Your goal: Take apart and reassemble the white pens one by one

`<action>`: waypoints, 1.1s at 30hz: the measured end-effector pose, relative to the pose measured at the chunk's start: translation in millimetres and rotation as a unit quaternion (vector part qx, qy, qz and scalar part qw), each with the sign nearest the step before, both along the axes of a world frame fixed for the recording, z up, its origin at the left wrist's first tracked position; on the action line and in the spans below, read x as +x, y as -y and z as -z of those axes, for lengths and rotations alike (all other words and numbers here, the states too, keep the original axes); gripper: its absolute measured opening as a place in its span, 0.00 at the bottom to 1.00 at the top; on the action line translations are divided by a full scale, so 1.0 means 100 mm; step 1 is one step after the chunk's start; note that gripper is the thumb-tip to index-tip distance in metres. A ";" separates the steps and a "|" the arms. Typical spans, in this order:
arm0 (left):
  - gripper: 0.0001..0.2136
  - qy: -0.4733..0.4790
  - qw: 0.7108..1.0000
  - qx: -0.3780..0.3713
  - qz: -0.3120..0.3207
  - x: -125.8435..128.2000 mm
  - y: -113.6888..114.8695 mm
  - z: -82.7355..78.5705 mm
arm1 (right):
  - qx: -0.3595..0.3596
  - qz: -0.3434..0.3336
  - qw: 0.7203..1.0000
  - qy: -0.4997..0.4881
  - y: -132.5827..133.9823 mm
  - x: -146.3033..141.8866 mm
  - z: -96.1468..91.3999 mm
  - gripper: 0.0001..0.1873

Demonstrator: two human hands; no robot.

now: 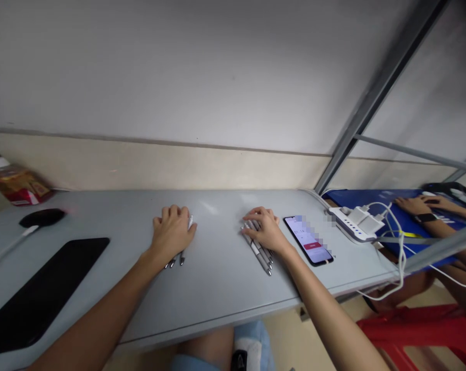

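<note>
Grey desk [217,278] — left hand [173,230], right hand [267,229] — curled over pens [259,254].

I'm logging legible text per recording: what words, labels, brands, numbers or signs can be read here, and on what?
"01" on the lit phone, starting a number; the rest is unclear.
Red button on its screen: lettering too small to read.
Bottle label: too blurred.
Blue mat: white marking, too blurred.
Pens: no print legible.

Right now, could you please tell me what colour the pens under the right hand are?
The pens look mostly grey, as the head view shows.
</note>
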State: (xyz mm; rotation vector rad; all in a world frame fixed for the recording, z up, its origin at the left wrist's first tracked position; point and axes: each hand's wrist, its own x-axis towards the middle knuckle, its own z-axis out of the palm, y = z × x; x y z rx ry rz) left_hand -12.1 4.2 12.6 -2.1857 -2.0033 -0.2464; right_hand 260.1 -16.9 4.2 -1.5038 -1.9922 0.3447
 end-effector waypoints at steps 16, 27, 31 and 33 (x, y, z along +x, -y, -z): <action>0.12 0.073 0.992 0.025 0.101 0.09 0.04 0.06 | 0.068 0.033 0.991 -0.108 0.00 -0.04 -0.03 0.09; 0.14 0.315 0.890 -0.083 0.320 0.44 0.31 -0.04 | -0.020 -0.195 0.970 -0.146 0.05 -0.14 -0.08 0.17; 0.13 0.280 0.913 -0.051 0.292 0.38 0.24 -0.01 | -0.030 -0.112 0.974 -0.194 0.01 -0.10 -0.07 0.22; 0.13 0.241 0.927 -0.018 0.288 0.35 0.21 -0.01 | -0.061 -0.087 0.963 -0.249 0.00 -0.08 -0.08 0.23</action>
